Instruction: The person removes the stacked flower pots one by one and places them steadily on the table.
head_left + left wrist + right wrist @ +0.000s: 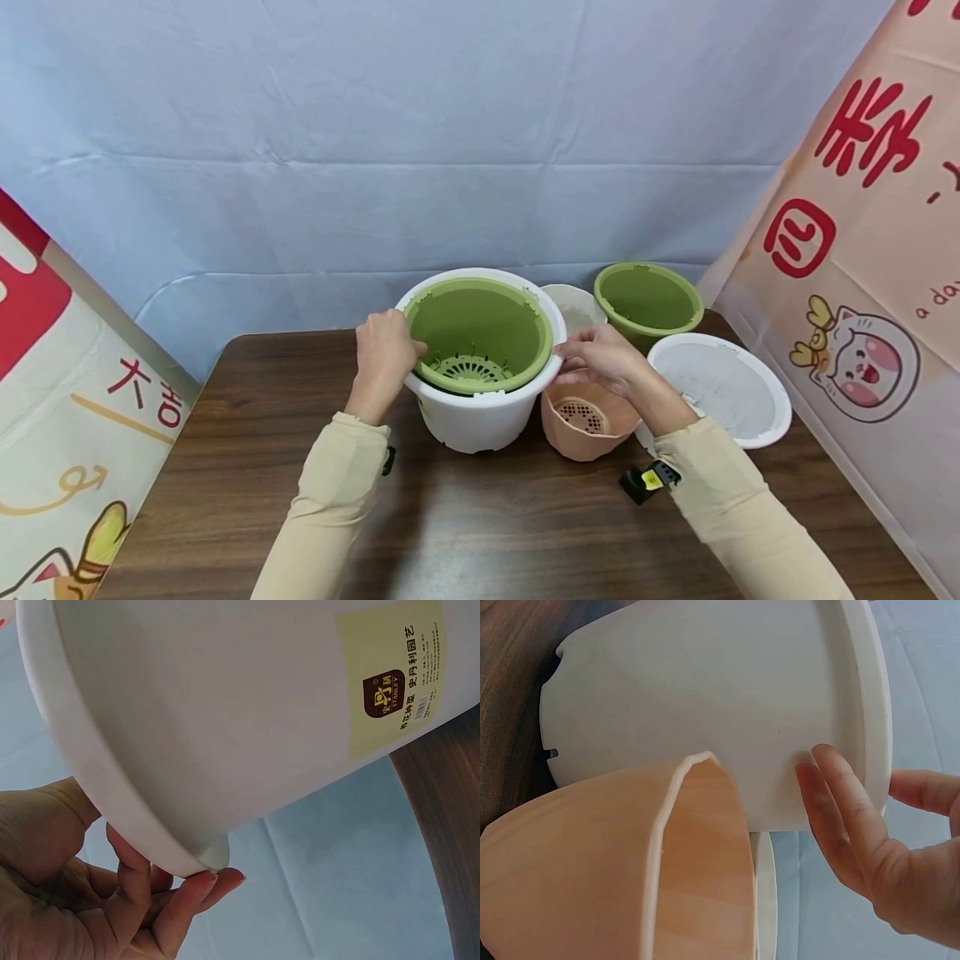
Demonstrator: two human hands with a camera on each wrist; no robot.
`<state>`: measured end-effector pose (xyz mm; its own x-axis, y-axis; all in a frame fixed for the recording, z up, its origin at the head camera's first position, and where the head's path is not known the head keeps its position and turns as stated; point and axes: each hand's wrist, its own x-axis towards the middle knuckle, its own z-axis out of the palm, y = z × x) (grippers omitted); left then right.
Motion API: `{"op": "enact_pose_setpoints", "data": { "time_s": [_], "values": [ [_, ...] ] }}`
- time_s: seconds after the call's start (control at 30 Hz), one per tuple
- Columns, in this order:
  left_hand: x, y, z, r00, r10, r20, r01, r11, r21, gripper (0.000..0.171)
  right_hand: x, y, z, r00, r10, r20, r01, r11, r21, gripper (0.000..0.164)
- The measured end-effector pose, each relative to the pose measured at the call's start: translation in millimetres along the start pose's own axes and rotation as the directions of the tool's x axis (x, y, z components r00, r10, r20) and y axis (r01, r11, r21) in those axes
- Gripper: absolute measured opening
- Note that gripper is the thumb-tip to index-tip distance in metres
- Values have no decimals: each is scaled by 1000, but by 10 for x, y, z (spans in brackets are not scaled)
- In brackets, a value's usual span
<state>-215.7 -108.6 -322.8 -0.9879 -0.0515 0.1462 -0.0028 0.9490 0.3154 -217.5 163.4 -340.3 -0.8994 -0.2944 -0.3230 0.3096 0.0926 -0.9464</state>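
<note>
A large white flower pot (480, 425) stands upright on the table, with a green flower pot (480, 321) nested inside it. My left hand (386, 354) grips the left side of the white rim, its thumb reaching over toward the green pot. In the left wrist view, the fingers (180, 907) curl beneath the rim, and a yellow label (394, 682) marks the pot's wall. On the opposite side my right hand (600, 358) pinches the rim, thumb above and fingers (847, 787) under the lip against the outer wall.
A peach faceted pot (566, 433) stands close beside the white pot, below my right hand. Behind it are a cream pot (573, 302) and another green pot (648, 296). A wide white pot (723, 387) lies to the right. The wooden table (247, 433) meets a fabric backdrop (315, 217).
</note>
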Motion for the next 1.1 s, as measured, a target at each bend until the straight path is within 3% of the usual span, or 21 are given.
{"op": "enact_pose_setpoints", "data": {
  "time_s": [0.53, 0.87, 1.1],
  "values": [
    [-14, -60, 7, 999, 4, -49, -6, 999, -44, 30, -5, 7, 1, 1000, -10, 0, 10, 1000, 6, 22],
    [1, -172, -9, 998, -65, 6, 65, 985, -162, 28, -13, -9, 10, 1000, -10, 6, 9, 999, 33, 12],
    [10, -213, -6, 995, -90, 38, 96, 978, -186, 31, -30, -26, 10, 1000, 6, 19, -6, 999, 41, 8]
  ]
}}
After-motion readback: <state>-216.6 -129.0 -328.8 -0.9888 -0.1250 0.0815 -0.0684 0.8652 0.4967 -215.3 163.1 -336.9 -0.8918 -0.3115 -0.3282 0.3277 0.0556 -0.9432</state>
